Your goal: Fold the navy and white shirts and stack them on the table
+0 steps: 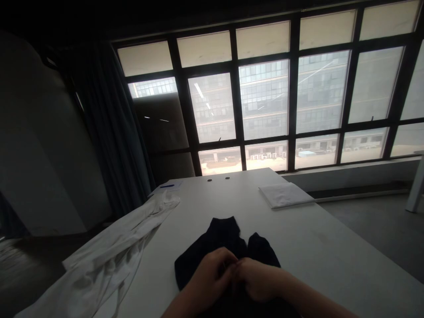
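Observation:
Two dark socks [218, 243] lie on the white table [331, 256] right in front of me, their cuffs pointing toward the window. My left hand [208, 278] and my right hand [256, 278] meet over the near ends of the socks, fingers curled and pinched together on the dark fabric. The parts of the socks under my hands are hidden.
A crumpled white garment [115, 256] trails along the table's left edge. A folded white cloth [285, 194] lies at the far right, a paper with a blue pen [167, 186] at the far left. Beyond the table stand large windows [265, 97] and a dark curtain [112, 132].

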